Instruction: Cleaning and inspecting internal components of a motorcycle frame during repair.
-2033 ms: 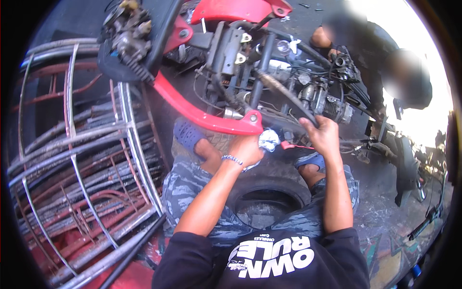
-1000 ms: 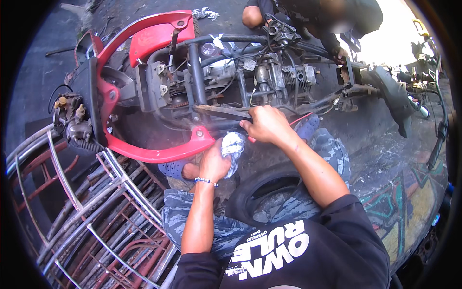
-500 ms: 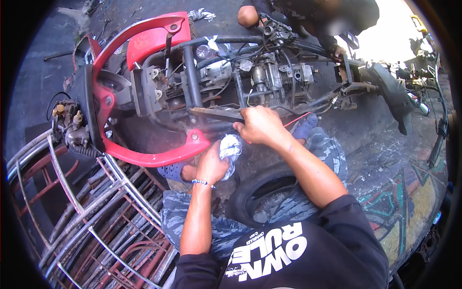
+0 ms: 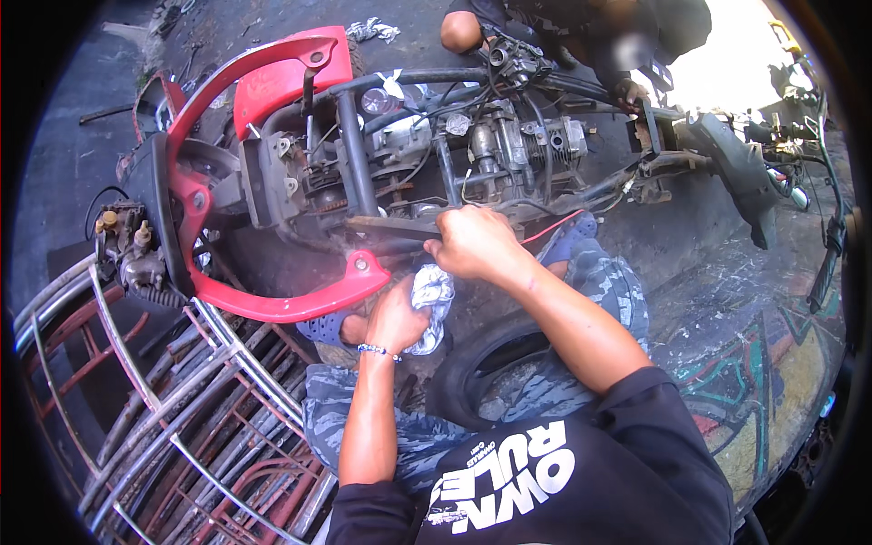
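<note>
Nearest, the person sits on a tyre (image 4: 490, 359) on the ground, black shirt and patterned trousers, both forearms reaching forward. The left hand (image 4: 395, 316) is closed around a crumpled grey rag (image 4: 431, 295), a beaded bracelet (image 4: 378, 351) on its wrist; the rag sits just below the red frame (image 4: 272, 304) of a stripped scooter lying on its side. The right hand (image 4: 472, 243) is just beyond, closed in a fist over a dark flat bar (image 4: 386, 227) that runs along the underside of the scooter, knuckles up; what exactly the fingers clamp is hidden under the hand. A red wire (image 4: 554, 227) runs out from beside that hand toward the right.

To the left, a stack of bent metal racks (image 4: 173, 400), grey and rust-red, lies beside the person's knee. A small engine part (image 4: 127, 254) hangs at the scooter's left end, near the racks.

Further on, the bare engine (image 4: 509, 145) and black tubes (image 4: 354, 154) show between the red curves. Past it, a second person (image 4: 581, 32) crouches at the far side, a hand on the parts there. At far right, another dark machine (image 4: 736, 163) stands on painted concrete (image 4: 754, 363)
</note>
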A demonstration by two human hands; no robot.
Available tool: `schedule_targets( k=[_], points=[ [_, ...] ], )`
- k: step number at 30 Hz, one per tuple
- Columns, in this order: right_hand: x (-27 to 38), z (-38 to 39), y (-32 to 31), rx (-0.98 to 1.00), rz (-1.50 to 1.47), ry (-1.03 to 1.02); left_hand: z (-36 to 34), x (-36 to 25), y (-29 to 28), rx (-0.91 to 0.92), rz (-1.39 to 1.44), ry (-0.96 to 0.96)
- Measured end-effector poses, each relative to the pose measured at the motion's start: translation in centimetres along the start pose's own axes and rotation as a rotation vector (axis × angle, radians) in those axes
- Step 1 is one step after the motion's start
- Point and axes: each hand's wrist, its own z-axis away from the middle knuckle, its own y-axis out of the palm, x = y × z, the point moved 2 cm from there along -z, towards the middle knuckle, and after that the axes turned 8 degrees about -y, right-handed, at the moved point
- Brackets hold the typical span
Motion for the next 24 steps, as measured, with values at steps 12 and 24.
schedule_targets(
  k=[12,24],
  points=[
    [-0.3,-0.1,0.4,-0.008,0.006,0.020,0.0,0.1,0.1,-0.003,-0.008,-0.005],
    [-0.8,0.0,0.9,-0.009,0.001,0.010,-0.3,0.3,0.5,-0.022,0.036,0.084]
  ],
)
